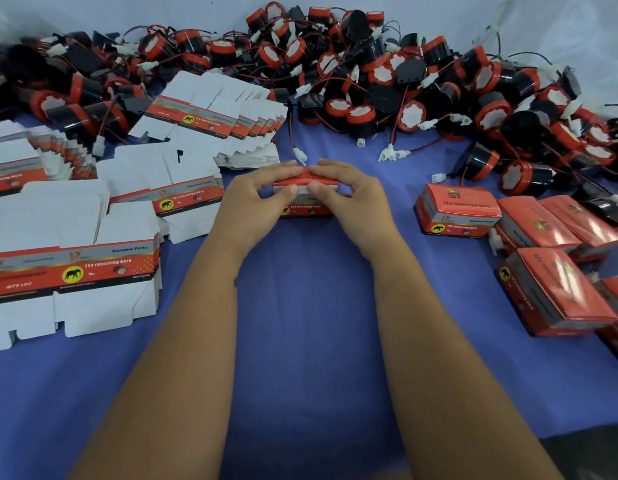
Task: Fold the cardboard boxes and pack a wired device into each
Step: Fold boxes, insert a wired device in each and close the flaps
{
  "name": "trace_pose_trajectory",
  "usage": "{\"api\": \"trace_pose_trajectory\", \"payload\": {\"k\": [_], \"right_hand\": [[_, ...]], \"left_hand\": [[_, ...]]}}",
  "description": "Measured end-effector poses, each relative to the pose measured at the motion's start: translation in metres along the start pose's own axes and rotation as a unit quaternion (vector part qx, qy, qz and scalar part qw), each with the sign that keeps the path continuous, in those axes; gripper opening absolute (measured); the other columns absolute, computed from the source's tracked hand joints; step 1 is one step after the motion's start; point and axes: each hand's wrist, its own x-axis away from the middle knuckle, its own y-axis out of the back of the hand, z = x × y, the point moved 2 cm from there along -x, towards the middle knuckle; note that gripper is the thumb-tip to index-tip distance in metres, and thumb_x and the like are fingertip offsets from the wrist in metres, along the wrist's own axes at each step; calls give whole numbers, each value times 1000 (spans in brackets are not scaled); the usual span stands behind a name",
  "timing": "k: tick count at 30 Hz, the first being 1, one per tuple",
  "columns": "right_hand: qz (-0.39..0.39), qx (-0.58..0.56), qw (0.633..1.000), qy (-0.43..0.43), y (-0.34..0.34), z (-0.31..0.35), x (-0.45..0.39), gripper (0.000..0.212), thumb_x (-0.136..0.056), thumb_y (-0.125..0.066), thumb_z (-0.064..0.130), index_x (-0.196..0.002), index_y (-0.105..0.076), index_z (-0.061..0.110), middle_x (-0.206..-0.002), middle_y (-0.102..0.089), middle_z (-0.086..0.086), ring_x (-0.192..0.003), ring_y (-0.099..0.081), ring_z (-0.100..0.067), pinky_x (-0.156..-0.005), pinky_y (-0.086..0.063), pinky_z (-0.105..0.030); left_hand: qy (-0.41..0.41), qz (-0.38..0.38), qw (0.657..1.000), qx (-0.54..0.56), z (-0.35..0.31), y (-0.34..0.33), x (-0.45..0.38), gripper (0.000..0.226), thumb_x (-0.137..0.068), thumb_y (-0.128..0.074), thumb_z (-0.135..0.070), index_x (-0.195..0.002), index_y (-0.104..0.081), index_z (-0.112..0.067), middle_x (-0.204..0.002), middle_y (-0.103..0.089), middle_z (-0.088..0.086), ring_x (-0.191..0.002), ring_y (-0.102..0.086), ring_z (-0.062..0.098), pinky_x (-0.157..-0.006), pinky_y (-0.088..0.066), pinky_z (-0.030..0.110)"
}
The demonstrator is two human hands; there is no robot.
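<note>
Cloth (311, 306), blue, covers the work surface across the whole view. Along its far edge lies a heap of reversing horns (387, 81), black bodies with red rims, their red and black wires and white connectors tangled among them. At the left sit stacks of flat box blanks (71, 268), white flaps out, red printed bands marked "12v reversing horn" facing up; a fanned stack (224, 112) lies further back, touching the heap. At the right stands a cluster of closed red boxes (557, 282), lying at mixed angles, the nearest to centre (456, 209) set apart from the others.

At centre, beyond both forearms, one red box (302, 199) rests on the cloth. The left hand (255, 195) grips its left end, fingers curled over the top flap and thumb pressed at the front edge. The right hand (349, 194) grips the right end in the same fashion, thumb meeting the left thumb near the middle of the flap. Whether a horn is inside cannot be told. One white connector (299, 154) lies just behind the fingertips.
</note>
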Motion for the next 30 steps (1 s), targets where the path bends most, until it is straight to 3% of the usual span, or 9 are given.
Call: {"api": "trace_pose_trajectory", "payload": {"k": [4,9,15,20,25,30], "right_hand": [[-12,0,1000,8,-1,2,1,22,-92,-67,19,-114,-69,19,-120,-61,9,-110,-56,0,-90,-48,-13],[-19,7,1000,17,-2,3,2,23,-92,-67,18,-115,-68,17,-120,-61,6,-110,-56,-2,-89,-47,-11],[7,-48,999,-5,0,4,4,21,-88,-69,8,-103,-69,23,-124,-58,7,-125,-53,-9,-101,-47,-26],[-2,-93,995,-26,1,7,5,24,-87,-68,-1,-85,-69,24,-127,-55,3,-120,-59,-19,-101,-49,-36],[-53,-114,989,-72,-1,11,5,20,-92,-63,12,-84,-70,30,-131,-61,0,-114,-60,-13,-94,-51,-26],[-63,-116,988,-86,-4,15,7,28,-88,-65,12,-70,-72,33,-131,-62,-1,-115,-60,-16,-95,-52,-31]], "left_hand": [[-7,-13,999,34,-1,1,0,31,-95,-63,-12,-105,-68,-42,-118,-68,-20,-116,-59,-2,-99,-50,24],[-22,-7,999,46,2,-1,1,31,-96,-62,-10,-103,-69,-40,-120,-66,-18,-122,-56,1,-108,-46,33],[-9,7,998,65,2,-2,1,39,-93,-59,0,-110,-71,-33,-137,-58,-13,-124,-48,-9,-96,-45,12],[-28,12,999,-35,2,-4,2,44,-88,-64,-3,-123,-68,-30,-140,-55,-15,-125,-44,-9,-93,-33,-2],[-10,0,998,-56,4,-5,2,29,-90,-71,-23,-119,-71,-30,-138,-56,-21,-123,-45,-12,-98,-33,2],[3,-28,999,-33,1,-8,0,20,-96,-64,-30,-112,-75,-25,-135,-60,-17,-115,-52,-10,-89,-39,1]]}}
